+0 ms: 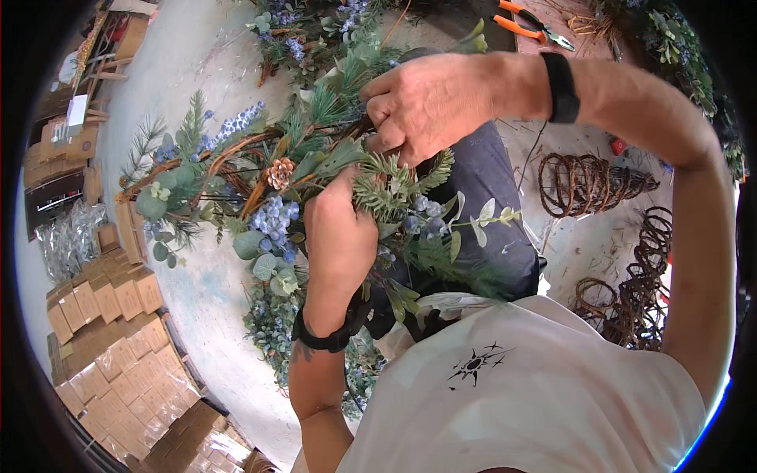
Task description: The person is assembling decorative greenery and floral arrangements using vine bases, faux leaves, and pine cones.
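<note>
A wreath (252,185) of brown twigs, pine sprigs, eucalyptus leaves and blue berries lies across my lap. On its left part sit a pine cone (279,173) and a cluster of blue berries (274,221). My left hand (341,232) is closed around the wreath's greenery near its middle. Just above and to the right, my right hand (426,106) has its fingers curled and pinched at the twigs; whatever is between the fingertips is hidden. A green pine sprig (390,185) sticks out between the two hands.
Orange-handled pliers (536,27) lie on a board at the top right. Coiled twig forms (591,185) rest on the floor at right, with more twig rings (631,292) below. Cardboard boxes (126,378) are stacked at left. Further greenery (315,31) lies beyond the wreath.
</note>
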